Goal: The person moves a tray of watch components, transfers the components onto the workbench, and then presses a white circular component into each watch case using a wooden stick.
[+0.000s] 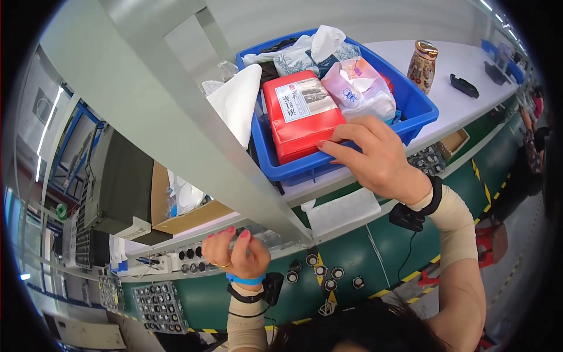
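Observation:
My right hand [378, 158] reaches to the near side of a blue plastic bin [419, 115] on the shelf. Its fingers close around the bin's near rim, with one fingertip against the lower corner of a red package [299, 114] with a white label. Beside the package lie a pink and white plastic bag [358, 88] and a soft tissue pack [293, 60] with a tissue [327, 42] sticking out. My left hand [237, 255] hangs lower, in front of the shelf edge, its fingers loosely bent, slightly apart and holding nothing. Both wrists wear black bands.
A pale metal post [176, 105] stands left of the bin. Further left is an open cardboard box [167, 205]. On the shelf's right are a patterned flask [422, 66] and a black object [464, 85]. Small round parts [329, 285] and a filled tray [158, 308] lie on the green surface below.

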Motion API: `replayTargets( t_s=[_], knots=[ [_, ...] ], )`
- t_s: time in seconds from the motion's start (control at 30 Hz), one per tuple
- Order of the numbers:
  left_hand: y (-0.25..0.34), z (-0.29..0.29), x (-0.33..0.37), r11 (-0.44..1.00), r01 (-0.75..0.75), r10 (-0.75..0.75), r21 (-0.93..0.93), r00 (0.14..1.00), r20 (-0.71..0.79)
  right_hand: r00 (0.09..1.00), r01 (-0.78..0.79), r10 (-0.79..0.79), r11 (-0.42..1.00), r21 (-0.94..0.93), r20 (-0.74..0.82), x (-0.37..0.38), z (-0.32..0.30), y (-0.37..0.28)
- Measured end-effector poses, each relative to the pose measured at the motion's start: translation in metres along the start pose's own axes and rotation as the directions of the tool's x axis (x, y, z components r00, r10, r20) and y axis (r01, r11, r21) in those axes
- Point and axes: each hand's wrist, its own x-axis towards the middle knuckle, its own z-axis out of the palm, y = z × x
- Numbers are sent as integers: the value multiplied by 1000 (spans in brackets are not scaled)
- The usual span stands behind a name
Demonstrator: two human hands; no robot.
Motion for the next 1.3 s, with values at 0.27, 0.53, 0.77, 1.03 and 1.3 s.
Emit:
replayTargets(
  t_s=[0.27,0.53,0.77,1.03,1.3],
  knots=[
    [7,4,-7,995,-4,-3,-102,997,-71,987,-151,142,977,152,70,-21,39,-72],
    [69,-13,-84,977,119,-73,-178,966,246,948,-256,269,962,96,-170,-54,82,-56],
    [131,-41,-151,873,375,-159,-313,824,543,896,-185,236,968,167,-377,-78,52,-49],
    [142,-50,-222,727,542,77,-421,544,835,472,-477,837,507,718,-277,-160,-49,-106],
    [171,-55,-213,746,555,370,-368,113,922,-555,-283,756,-564,775,347,-415,-10,-150]
  ],
)
